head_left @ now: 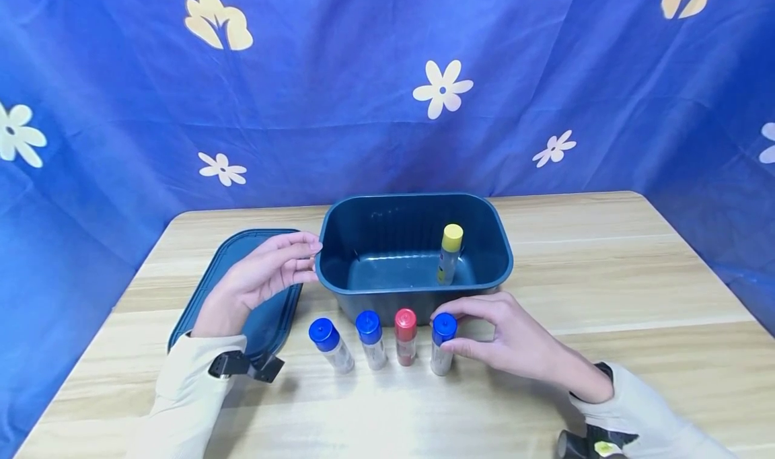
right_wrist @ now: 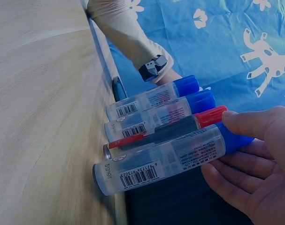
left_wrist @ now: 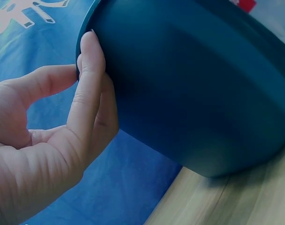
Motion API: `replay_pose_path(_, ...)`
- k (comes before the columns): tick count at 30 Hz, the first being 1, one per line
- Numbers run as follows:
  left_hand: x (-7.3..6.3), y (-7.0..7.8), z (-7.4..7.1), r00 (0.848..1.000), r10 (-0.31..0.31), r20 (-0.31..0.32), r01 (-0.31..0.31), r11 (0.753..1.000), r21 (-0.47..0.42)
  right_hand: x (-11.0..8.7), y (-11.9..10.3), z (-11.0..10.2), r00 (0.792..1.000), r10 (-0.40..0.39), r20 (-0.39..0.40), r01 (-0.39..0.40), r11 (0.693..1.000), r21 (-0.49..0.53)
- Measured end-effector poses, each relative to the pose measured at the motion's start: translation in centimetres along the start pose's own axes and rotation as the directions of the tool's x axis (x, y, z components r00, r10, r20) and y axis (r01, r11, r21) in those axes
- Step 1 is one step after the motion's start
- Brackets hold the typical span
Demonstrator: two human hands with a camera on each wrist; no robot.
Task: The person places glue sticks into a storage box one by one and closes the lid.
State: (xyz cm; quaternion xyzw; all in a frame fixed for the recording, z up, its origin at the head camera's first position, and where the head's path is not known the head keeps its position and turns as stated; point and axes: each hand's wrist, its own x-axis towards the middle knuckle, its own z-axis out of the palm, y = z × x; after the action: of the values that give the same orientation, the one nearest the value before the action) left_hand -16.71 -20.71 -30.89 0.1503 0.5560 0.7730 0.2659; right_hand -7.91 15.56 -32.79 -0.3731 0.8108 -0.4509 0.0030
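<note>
At the left end of a dark teal plastic bin [head_left: 399, 290], my left hand [head_left: 272, 270] pinches the rim, thumb at the edge and fingers along the outer wall [left_wrist: 194, 93]. In front of the bin, my right hand [head_left: 502, 331] grips a clear, blue-capped glue bottle [head_left: 443, 358] by its cap. The right wrist view shows this bottle [right_wrist: 156, 164] upright with its base near the tabletop; contact is hard to judge. A red-capped bottle [head_left: 406, 331] and two more blue-capped bottles, one nearer [head_left: 371, 338] and one farther left [head_left: 329, 344], stand beside it.
Inside the bin, toward its right end, stands a yellow-capped bottle [head_left: 449, 257]. The bin's teal lid [head_left: 242, 243] lies on the wooden table [head_left: 605, 264] under my left forearm. A blue flowered cloth [head_left: 339, 95] hangs behind the table.
</note>
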Motion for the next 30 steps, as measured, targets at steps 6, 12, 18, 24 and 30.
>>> replay_pose_path(6, 0.0, 0.0, -0.17, 1.0, -0.003, 0.018, 0.003, 1.0, -0.001, -0.11, -0.18, -0.17, 1.0, 0.002, -0.008, -0.002, 1.0, -0.007)
replay_pose_path(12, -0.01, -0.15, -0.36, 0.999, -0.006, 0.036, 0.006, 1.0, -0.018, -0.19, -0.39, -0.55, 1.0, 0.003, -0.022, -0.003, 1.0, -0.022)
replay_pose_path(18, -0.07, -0.21, -0.39, 0.999, 0.008, 0.052, -0.007, 1.0, -0.028, -0.08, -0.45, -0.77, 0.999, -0.041, -0.03, 0.04, 0.999, -0.031)
replay_pose_path(24, -0.09, -0.1, -0.24, 0.997, 0.014, 0.07, -0.012, 0.999, -0.029, -0.02, -0.48, -0.76, 0.998, -0.057, -0.03, 0.056, 0.998, -0.02)
replay_pose_path(30, -0.07, -0.04, -0.02, 0.997, 0.014, 0.08, -0.011, 0.999, -0.037, -0.09, -0.33, -0.74, 0.999, -0.045, -0.03, 0.045, 0.999, -0.015)
